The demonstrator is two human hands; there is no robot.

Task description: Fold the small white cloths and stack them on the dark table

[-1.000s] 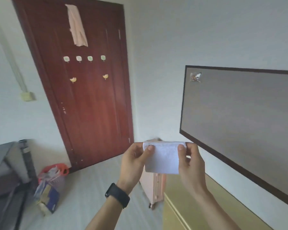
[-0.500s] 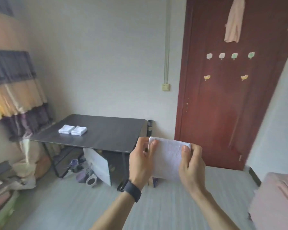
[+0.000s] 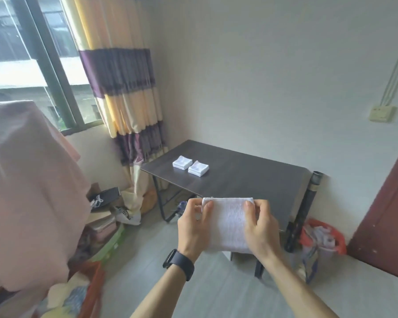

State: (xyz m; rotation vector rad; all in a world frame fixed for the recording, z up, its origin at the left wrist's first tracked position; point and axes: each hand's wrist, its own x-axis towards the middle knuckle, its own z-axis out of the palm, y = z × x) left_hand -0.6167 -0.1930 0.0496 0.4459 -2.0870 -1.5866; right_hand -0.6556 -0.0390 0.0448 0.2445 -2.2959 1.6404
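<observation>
Low in the middle of the frame, the left hand (image 3: 194, 226) and right hand (image 3: 260, 226) pinch a folded white cloth (image 3: 228, 223) by its upper corners, thumbs in front. Above, two folded stacks (image 3: 190, 165) sit side by side on the dark table (image 3: 251, 177).

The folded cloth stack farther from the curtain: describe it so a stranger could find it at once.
Start at the dark table beside the striped curtain. Two small stacks of folded white cloths sit side by side near its curtain end. Take the right stack, nearer the front edge; the left stack lies closer to the curtain.
</observation>
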